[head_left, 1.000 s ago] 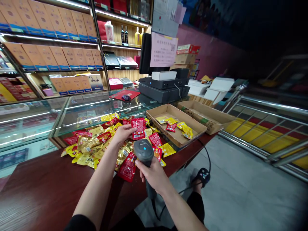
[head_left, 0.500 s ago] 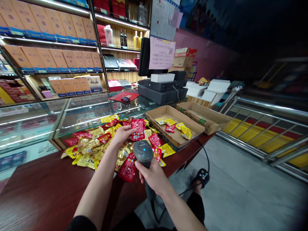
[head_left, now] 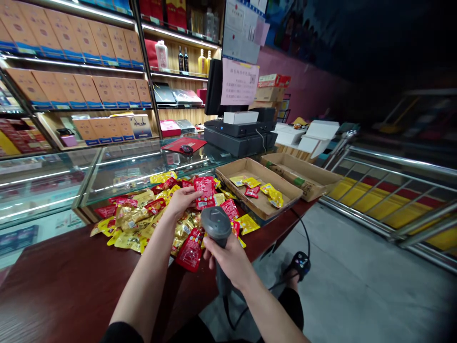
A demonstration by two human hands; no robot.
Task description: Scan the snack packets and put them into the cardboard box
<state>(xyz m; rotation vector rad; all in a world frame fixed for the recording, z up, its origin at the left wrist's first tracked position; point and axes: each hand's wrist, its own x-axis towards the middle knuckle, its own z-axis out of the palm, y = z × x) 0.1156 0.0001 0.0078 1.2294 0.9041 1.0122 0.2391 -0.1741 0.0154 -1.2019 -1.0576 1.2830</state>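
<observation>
Between the thumb and fingers of my left hand (head_left: 183,200) is a red snack packet (head_left: 204,192), its printed back and barcode facing me. My right hand (head_left: 230,259) wraps around the handle of a dark grey barcode scanner (head_left: 216,224), whose head points at the packet from just below. A cord hangs from the scanner's base. Beneath my left hand spreads a pile of gold, yellow and red snack packets (head_left: 134,216). One larger red packet (head_left: 190,250) lies at the pile's near edge, beside the scanner.
Right of the pile sits a shallow cardboard tray (head_left: 233,166) with several packets inside. A second cardboard box (head_left: 321,178) stands behind it. Further back are a monitor (head_left: 214,85), a cash drawer (head_left: 239,143) and a mouse (head_left: 186,148). A metal railing (head_left: 400,159) runs along the right.
My right hand has shifted the scanner slightly right, and the small blue light on its head no longer shows. My left hand keeps the red packet in nearly the same place.
</observation>
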